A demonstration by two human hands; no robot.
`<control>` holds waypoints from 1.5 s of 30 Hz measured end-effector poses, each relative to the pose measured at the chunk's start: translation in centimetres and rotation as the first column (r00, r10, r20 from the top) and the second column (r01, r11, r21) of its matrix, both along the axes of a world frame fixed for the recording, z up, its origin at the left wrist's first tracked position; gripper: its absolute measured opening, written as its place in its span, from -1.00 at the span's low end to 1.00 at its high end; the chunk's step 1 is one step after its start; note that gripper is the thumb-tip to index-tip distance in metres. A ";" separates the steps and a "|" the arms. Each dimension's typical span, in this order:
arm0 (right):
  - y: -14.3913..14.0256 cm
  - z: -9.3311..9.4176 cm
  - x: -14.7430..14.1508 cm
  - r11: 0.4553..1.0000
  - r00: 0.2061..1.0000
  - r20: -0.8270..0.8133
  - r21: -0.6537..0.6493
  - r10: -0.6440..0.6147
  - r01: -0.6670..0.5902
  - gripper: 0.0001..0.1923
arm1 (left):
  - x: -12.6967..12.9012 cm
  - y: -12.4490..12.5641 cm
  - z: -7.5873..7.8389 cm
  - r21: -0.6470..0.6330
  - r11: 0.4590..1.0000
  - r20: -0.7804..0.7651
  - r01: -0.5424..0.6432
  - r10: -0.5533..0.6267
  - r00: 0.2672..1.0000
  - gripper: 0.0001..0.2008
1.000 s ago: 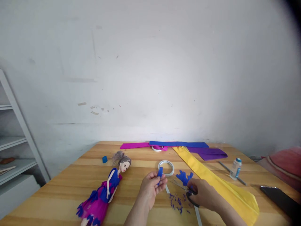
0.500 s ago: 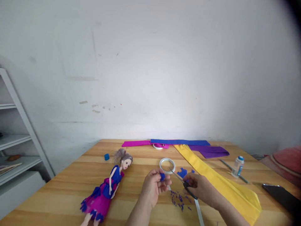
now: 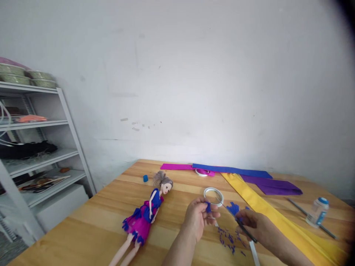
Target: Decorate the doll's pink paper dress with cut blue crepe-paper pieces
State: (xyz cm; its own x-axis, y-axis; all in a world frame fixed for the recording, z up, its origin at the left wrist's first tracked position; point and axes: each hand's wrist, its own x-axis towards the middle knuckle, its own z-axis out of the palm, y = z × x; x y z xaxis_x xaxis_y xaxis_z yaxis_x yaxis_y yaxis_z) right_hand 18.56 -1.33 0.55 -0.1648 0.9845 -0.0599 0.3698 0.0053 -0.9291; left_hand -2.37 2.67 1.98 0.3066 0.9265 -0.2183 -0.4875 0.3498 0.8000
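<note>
I see the left hand [image 3: 198, 218] raised just above the table [image 3: 97, 221], near the middle of the view. Its fingers [image 3: 215, 214] are curled narrow, thumb and forefinger pinched on a small blue scrap [image 3: 208, 207]. The right hand [image 3: 253, 223] sits just to the right of it, closed round the handles of the scissors [image 3: 235, 218]. The blades point up and left toward the scrap, their tips lying over the tape ring [image 3: 213, 195]; I cannot tell how far the blades are parted. A piece of fringed blue paper [image 3: 233, 208] shows just beyond the right hand; whether the hand touches it I cannot tell.

Surface: a wooden table. Blue clippings [image 3: 229, 238] lie scattered on it below and between the hands. A white strip [image 3: 254, 255] runs toward the near edge under the right wrist. A doll [image 3: 145, 216] in a blue and magenta dress lies face up to the left of the hands, head toward the far side. A small blue cap [image 3: 145, 178] sits beyond it. At the far edge lie magenta [image 3: 176, 166], blue [image 3: 233, 171] and purple [image 3: 274, 186] paper bands, with a second tape roll [image 3: 202, 172] on the magenta one. A yellow band [image 3: 280, 218] runs from there to the near right. A glue bottle [image 3: 316, 211] stands at far right.

Room: a plain white wall [image 3: 194, 74] behind, a grey shelf unit [image 3: 69, 122] at left holding assorted items.
</note>
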 end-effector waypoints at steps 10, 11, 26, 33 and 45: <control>0.0 0.4 0.4 0.999 0.999 0.026 0.029 -0.027 0.026 -0.80 | -0.1 0.0 0.1 0.046 0.999 -0.001 0.014 -0.014 1.000 -0.80; 0.1 0.2 0.6 0.998 0.998 0.053 0.044 -0.043 0.040 -0.80 | -0.1 -0.1 0.1 0.049 0.999 -0.006 0.014 -0.014 1.000 -0.80; -2.0 3.5 1.0 0.971 0.921 -0.337 -0.060 0.197 -0.230 -0.61 | -0.5 0.5 0.0 -0.009 0.998 0.075 0.060 -0.059 0.995 -0.74; -1.7 2.4 1.1 0.962 0.907 -0.375 -0.114 0.190 -0.248 -0.61 | 0.0 0.2 -0.3 0.111 0.993 0.003 0.049 -0.050 0.999 -0.76; -1.6 2.3 0.6 0.951 0.872 -0.460 -0.160 0.166 -0.265 -0.57 | 0.2 0.0 -0.1 0.171 0.981 0.004 0.088 -0.090 0.996 -0.62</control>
